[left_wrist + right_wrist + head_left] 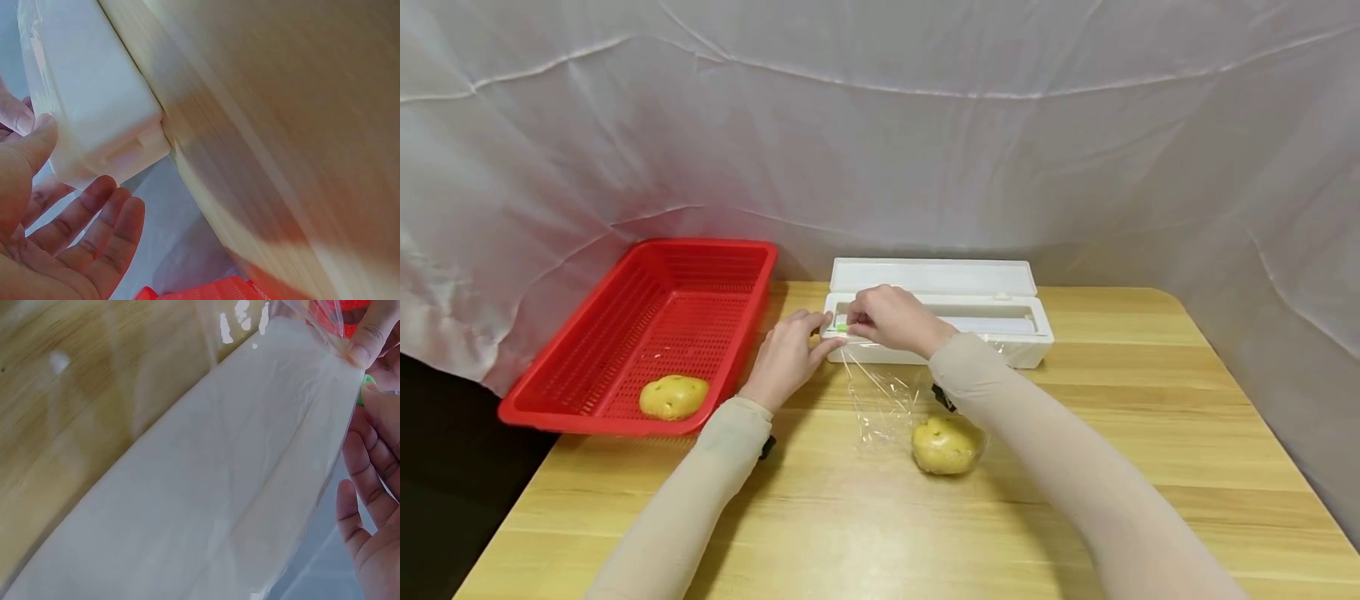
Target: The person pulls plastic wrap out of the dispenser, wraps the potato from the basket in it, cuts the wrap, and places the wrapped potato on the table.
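Note:
A white cling film box (1022,354) lies at the back of the table with its lid (932,275) raised. My left hand (782,358) grips the box's left end, thumb at the front top edge and index finger round the end; its other fingers (119,244) are loosely bent. Just beside that thumb, my right hand (891,321) pinches a small green slide cutter (365,389) on the box's edge. Clear cling film (883,408) hangs over the box's front and runs down to a potato (946,446) on the table, which it covers.
To the left stands a red plastic basket (741,333) with another potato (673,397) inside, close to its near rim. Behind the wooden table (1150,400) hangs a pale grey cloth (880,167).

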The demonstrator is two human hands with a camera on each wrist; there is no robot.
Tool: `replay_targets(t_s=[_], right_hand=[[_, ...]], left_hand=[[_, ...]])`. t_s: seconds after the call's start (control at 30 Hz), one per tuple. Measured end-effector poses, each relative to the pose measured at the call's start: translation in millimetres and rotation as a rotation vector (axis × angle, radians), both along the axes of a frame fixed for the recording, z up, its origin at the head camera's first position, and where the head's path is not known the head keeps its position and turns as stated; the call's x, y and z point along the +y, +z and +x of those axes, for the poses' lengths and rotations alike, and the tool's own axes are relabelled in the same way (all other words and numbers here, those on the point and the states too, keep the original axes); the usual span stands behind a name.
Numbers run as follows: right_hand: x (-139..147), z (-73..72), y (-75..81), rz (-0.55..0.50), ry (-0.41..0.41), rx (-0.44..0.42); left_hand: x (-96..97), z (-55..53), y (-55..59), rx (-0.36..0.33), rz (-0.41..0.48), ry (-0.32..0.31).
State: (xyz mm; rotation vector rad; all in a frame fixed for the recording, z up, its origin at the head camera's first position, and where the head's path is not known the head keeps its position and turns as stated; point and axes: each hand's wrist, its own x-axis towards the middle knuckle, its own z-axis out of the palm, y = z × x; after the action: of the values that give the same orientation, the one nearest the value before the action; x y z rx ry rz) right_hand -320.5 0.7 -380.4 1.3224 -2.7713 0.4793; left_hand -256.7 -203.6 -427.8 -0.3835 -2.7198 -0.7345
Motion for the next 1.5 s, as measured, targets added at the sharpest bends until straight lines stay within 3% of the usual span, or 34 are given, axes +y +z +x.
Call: replay_targets(t_s=[0.43,0.63,0.93,1.2,1.5], right_hand=[[4,-3.9,-0.3,0.001,0.005,0.028],[2,-1.7,-2.6,0.009,0.01,0.017],[-3,1.5,-2.0,-0.004,0.012,0.012],[-2,-0.2,-0.8,-0.004,0.032,0.034],[2,-0.3,-0.4,0.018,0.058,0.074]], left_hand=[[-1.4,-3.8,1.0,0.025,-0.049,0.002],[-2.3,-3.0,4.8,-0.009,-0.064,-0.009],[0.1,-7.0,12.1,-0.002,-0.015,0.022],[-0.7,-8.1,12.9,0.072,-0.119,-0.016],[2.7,-11.9,14.8,0.04,-0.206,0.0]])
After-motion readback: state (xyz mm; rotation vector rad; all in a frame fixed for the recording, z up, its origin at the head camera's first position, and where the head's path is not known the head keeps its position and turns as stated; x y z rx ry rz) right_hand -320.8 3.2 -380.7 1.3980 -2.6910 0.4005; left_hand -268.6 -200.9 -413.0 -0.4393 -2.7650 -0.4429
